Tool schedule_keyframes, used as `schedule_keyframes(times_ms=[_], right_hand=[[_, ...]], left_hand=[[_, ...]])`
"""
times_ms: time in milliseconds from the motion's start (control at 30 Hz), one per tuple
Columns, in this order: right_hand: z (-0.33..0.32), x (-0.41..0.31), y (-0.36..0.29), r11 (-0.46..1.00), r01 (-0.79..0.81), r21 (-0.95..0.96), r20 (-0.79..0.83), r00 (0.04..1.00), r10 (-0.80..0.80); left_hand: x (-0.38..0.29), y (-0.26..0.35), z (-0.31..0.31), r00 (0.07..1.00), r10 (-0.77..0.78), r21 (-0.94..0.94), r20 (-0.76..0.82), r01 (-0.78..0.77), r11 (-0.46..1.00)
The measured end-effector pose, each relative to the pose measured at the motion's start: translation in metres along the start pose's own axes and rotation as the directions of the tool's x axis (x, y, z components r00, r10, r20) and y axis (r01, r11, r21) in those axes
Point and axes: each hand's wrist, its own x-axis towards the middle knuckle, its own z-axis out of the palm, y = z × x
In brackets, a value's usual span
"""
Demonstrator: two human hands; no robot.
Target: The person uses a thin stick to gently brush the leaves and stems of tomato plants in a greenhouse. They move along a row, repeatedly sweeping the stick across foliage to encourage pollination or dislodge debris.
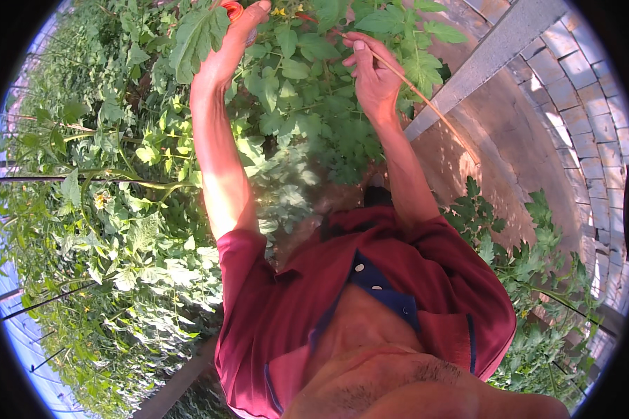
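Note:
At the top edge, my left hand (241, 26) is closed around a small round container (233, 10) with an orange-red rim. Fingers and a large tomato leaf (202, 42) hide much of it. My right hand (375, 68) pinches a thin wooden stick (440, 115) between thumb and fingers. The stick slants from the leaves down to the right, past my wrist. Its far end runs in among the foliage, where a red tip (306, 17) shows. Small yellow flowers (278, 11) of a tomato plant (293, 68) sit between my two hands.
Dense tomato plants (136, 235) fill the left side, crossed by a dark wire (42, 179). A grey post (482, 57) slants at the upper right, near the stick. Beyond it are a dirt path (503, 141) and a brick wall (587, 105). More plants (545, 283) grow at the lower right.

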Motion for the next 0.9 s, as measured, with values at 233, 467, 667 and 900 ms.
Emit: schedule_keyframes(times_ms=[233,467,667,900], right_hand=[[0.006,-0.002,0.009,0.999,0.046,-0.018,0.034,0.998,-0.045],[0.004,-0.003,0.015,0.994,0.095,-0.058,0.072,0.993,-0.091],[-0.001,-0.004,0.018,0.991,0.123,-0.06,0.069,0.99,-0.119],[-0.005,-0.009,0.006,0.992,0.095,-0.077,0.033,0.995,-0.093]], left_hand=[[-0.004,-0.008,-0.007,0.996,-0.084,-0.051,0.013,0.085,0.995],[0.003,-0.022,-0.011,0.989,-0.144,-0.07,0.032,0.145,0.987],[0.004,-0.015,-0.008,0.99,-0.135,-0.005,0.039,0.135,0.991],[0.009,-0.021,-0.011,0.995,-0.044,0.02,0.093,0.042,0.999]])
